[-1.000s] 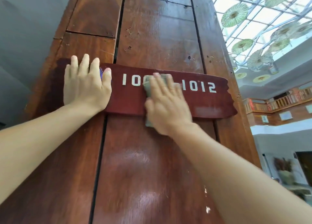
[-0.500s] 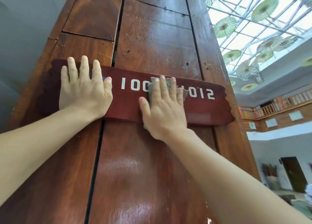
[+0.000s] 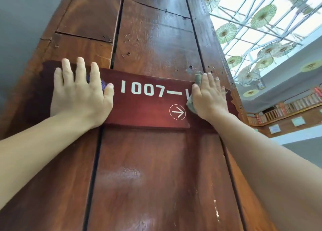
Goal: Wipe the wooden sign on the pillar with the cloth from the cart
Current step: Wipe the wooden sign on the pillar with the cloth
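Two hands up | left hand (image 3: pixel 79 95) spread flat, steadying wooden sign (image 3: pixel 149 107) on pillar (image 3: pixel 156 169) | right hand (image 3: pixel 208 98) grip pressed flat over cloth (image 3: pixel 190 104) at sign's right end | cloth looked soft, light, bunchy; sign rigid | palm pressure suited it, no pinching

Right hand (image 3: pixel 210 98) presses cloth (image 3: pixel 190 104) on sign (image 3: pixel 148 107); left hand (image 3: pixel 81 95) flat

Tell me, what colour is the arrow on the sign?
White, inside a thin white circle: the arrow on the dark red sign, head view.
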Demonstrator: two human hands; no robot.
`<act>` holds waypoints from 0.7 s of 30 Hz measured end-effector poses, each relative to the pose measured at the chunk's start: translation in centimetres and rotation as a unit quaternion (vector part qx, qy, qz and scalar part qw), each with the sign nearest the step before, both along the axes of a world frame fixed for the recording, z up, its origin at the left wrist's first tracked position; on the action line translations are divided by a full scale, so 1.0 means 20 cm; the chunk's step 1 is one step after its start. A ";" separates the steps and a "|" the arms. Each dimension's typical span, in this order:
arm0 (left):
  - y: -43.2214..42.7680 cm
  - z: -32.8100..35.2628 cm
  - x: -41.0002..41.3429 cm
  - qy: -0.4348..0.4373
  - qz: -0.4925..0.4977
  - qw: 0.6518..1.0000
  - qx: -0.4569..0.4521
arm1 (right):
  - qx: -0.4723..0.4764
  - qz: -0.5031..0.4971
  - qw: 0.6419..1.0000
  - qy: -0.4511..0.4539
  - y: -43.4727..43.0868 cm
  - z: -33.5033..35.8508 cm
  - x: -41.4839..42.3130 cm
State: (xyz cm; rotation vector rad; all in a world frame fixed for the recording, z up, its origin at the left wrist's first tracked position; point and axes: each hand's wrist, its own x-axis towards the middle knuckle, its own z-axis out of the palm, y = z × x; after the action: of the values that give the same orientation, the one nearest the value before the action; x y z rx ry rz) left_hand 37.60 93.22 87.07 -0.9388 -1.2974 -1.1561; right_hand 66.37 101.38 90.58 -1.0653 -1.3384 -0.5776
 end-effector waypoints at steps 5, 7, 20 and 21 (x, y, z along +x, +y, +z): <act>-0.02 -0.01 0.01 -0.002 0.001 1.000 -0.016 | 0.073 0.049 0.994 -0.064 -0.10 -0.12 -0.42; -0.03 -0.01 0.00 0.001 0.000 1.000 -0.021 | 0.136 0.058 0.976 -0.159 -0.15 -0.24 -0.56; -0.03 -0.02 0.03 -0.005 0.006 1.000 -0.026 | -0.023 0.020 0.981 0.192 -0.04 -0.08 -0.09; -0.03 -0.02 0.03 -0.005 0.005 1.000 -0.027 | 0.000 0.030 0.986 0.161 -0.07 -0.11 -0.20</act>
State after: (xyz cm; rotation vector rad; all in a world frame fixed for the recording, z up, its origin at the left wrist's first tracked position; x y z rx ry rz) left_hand 38.16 92.55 86.59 -0.9669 -1.3464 -1.1240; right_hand 62.32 100.04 88.47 -1.0644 -1.0816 -0.3422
